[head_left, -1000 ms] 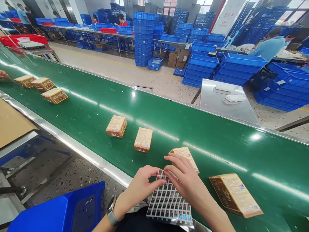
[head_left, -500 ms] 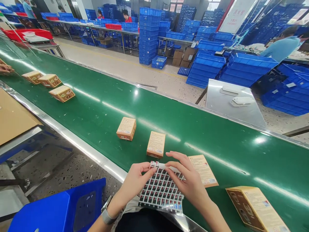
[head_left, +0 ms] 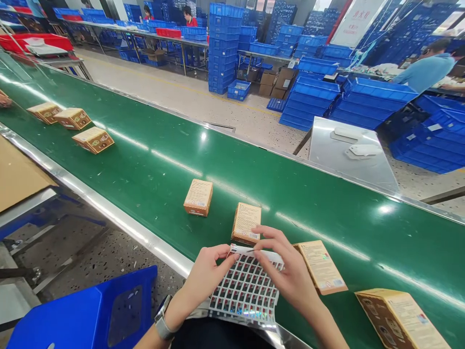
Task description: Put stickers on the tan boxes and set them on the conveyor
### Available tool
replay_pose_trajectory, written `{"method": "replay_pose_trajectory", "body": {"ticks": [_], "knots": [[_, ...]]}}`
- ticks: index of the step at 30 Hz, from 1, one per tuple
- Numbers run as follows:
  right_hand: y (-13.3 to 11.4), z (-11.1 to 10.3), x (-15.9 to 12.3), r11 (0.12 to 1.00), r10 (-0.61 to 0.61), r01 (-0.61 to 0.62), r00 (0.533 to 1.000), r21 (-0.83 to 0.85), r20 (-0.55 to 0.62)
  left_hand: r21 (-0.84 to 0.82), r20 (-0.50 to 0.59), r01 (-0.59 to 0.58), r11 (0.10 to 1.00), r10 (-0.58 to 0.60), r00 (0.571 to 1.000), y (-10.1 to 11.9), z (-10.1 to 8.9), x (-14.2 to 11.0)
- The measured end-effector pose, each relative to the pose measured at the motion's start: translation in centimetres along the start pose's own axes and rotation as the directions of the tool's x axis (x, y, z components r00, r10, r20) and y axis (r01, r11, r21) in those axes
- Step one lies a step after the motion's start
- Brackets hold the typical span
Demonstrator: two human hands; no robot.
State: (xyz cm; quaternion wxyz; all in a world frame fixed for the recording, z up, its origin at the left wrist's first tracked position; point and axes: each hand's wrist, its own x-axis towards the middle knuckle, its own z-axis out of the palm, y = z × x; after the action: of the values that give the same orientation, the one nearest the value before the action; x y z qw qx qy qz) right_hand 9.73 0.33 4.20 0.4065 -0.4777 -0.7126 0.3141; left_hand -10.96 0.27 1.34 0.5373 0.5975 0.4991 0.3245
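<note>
A sheet of small dark, shiny stickers on white backing lies tilted in front of me, over the near edge of the belt. My left hand pinches its upper left corner between thumb and fingers. Beside a bare white strip at the top of the sheet, my right hand has thumb and index finger together on a small sticker, seen as a thin dark edge. Just beyond my hands stands a printed tan box, partly covered by my right fingers. Another box sits right of that hand.
On the green conveyor belt there is a box further left, another at lower right, and several at far left near another person's hand. A blue plastic chair stands lower left. A metal side table adjoins the far edge.
The boxes nearest me have shifted right along the belt. One of two stickers in the sheet's top row has come off, and my right fingers have closed together there.
</note>
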Motion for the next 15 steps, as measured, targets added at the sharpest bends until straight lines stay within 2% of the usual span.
{"method": "replay_pose_trajectory", "body": {"ticks": [1, 2, 3, 5, 6, 8, 10, 15], "knots": [[0.6, -0.3, 0.0, 0.991, 0.112, -0.105, 0.99, 0.08, -0.083, 0.039, 0.001, -0.044, 0.998, 0.044, 0.999, -0.1, -0.1, 0.1], [1.4, -0.4, 0.0, 0.963, 0.239, -0.211, 0.957, 0.17, -0.167, 0.095, 0.018, -0.101, 0.99, 0.1, 0.995, -0.1, -0.2, 0.3], [2.4, -0.5, 0.2, 0.915, 0.362, -0.298, 0.903, 0.272, -0.232, 0.155, 0.049, -0.163, 0.974, 0.157, 0.986, -0.2, -0.2, 0.5], [4.4, -0.3, 0.7, 0.803, 0.541, -0.394, 0.796, 0.446, -0.271, 0.238, 0.124, -0.259, 0.936, 0.235, 0.964, -0.5, -0.2, 0.9], [5.3, -0.1, 1.0, 0.763, 0.585, -0.412, 0.768, 0.498, -0.261, 0.259, 0.181, -0.284, 0.923, 0.243, 0.953, -0.7, -0.1, 1.2], [6.5, 0.5, 1.5, 0.737, 0.604, -0.409, 0.755, 0.538, -0.254, 0.256, 0.289, -0.298, 0.919, 0.222, 0.931, -0.9, 0.3, 1.7], [7.0, 1.0, 1.8, 0.753, 0.595, -0.401, 0.754, 0.522, -0.279, 0.226, 0.355, -0.297, 0.928, 0.205, 0.912, -1.1, 0.9, 1.9], [6.8, 0.7, 1.2, 0.794, 0.577, -0.416, 0.745, 0.444, -0.334, 0.2, 0.386, -0.293, 0.935, 0.199, 0.901, -1.0, 2.2, 2.0]]}}
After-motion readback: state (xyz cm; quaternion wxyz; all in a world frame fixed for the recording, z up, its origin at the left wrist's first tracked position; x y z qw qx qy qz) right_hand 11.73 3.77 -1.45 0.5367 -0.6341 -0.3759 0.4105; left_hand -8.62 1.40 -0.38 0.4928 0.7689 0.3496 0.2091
